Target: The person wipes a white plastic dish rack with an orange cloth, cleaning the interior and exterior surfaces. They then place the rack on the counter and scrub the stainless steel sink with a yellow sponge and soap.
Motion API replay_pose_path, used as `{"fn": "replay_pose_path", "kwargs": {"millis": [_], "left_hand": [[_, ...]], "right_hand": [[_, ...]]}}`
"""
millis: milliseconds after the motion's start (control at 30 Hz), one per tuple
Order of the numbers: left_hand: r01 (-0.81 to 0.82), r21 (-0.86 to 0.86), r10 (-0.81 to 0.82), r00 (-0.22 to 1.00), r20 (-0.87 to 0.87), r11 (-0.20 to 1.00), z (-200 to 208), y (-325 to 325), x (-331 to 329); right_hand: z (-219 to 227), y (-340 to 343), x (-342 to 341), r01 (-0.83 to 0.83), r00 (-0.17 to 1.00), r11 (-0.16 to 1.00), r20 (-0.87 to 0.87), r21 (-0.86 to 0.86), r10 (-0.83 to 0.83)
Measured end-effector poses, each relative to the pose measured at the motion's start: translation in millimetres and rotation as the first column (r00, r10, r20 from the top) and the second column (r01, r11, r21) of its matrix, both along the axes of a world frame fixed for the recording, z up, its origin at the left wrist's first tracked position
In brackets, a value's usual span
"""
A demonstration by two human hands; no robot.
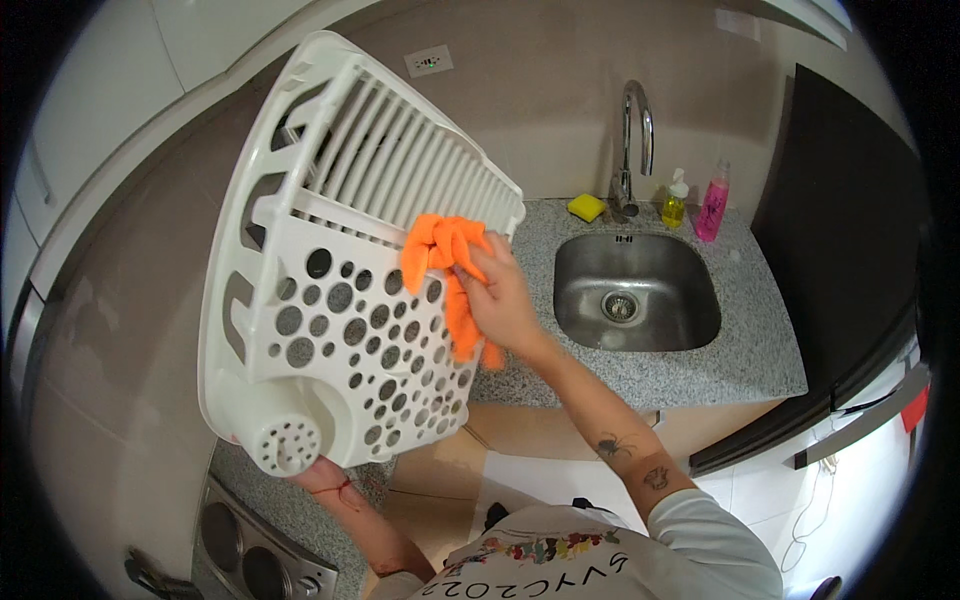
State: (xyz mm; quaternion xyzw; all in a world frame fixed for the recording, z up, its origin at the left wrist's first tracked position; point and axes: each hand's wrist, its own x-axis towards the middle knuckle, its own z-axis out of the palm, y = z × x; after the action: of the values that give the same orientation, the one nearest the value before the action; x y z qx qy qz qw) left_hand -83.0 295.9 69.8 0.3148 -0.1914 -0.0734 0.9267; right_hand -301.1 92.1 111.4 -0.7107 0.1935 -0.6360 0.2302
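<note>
One white perforated plastic rack (343,245) tilts at left; the right hand (500,290) grips one orange cloth (440,240) against it; the mostly hidden left hand's (318,470) closure cannot be told. Far right, one yellow sponge (586,207) and two plastic bottles (711,208) occupy the grey stone surface (755,335).

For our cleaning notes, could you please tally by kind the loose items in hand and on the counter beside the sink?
Dish rack: 1
Orange cloth: 1
Yellow sponge: 1
Bottles: 2 (yellow bottle, pink bottle)
Total: 5
</note>
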Motion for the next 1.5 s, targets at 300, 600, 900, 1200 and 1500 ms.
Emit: {"fn": "replay_pose_path", "kwargs": {"millis": [300,600,900,1200,1500], "left_hand": [[0.06,0.004,-0.06,0.998,0.019,0.998,-0.4,-9.5,-11.6],[0.151,0.008,-0.151,0.988,-0.014,0.988,4.9,-18.9,-13.0],[0.281,-0.007,-0.281,0.959,0.041,0.96,1.7,0.8,-1.4],[0.296,0.024,-0.293,0.951,-0.1,0.955,44.7,-30.4,-35.4],[0.322,0.066,-0.325,0.945,0.026,0.944,55.5,-47.1,-58.2]], "right_hand": [[31.9,-1.9,-1.6,0.386,0.844,0.899,0.315,0.207,-0.435],[61.7,33.5,-39.5,-0.546,0.762,0.807,0.534,0.225,0.367],[-2.5,36.3,-31.9,0.297,0.939,0.955,-0.176,-0.018,-0.296],[-32.1,29.5,-86.0,-0.397,0.795,0.879,0.577,0.265,0.185],[-23.4,51.8,32.2,0.121,0.988,0.99,-0.093,-0.071,-0.127]]}}
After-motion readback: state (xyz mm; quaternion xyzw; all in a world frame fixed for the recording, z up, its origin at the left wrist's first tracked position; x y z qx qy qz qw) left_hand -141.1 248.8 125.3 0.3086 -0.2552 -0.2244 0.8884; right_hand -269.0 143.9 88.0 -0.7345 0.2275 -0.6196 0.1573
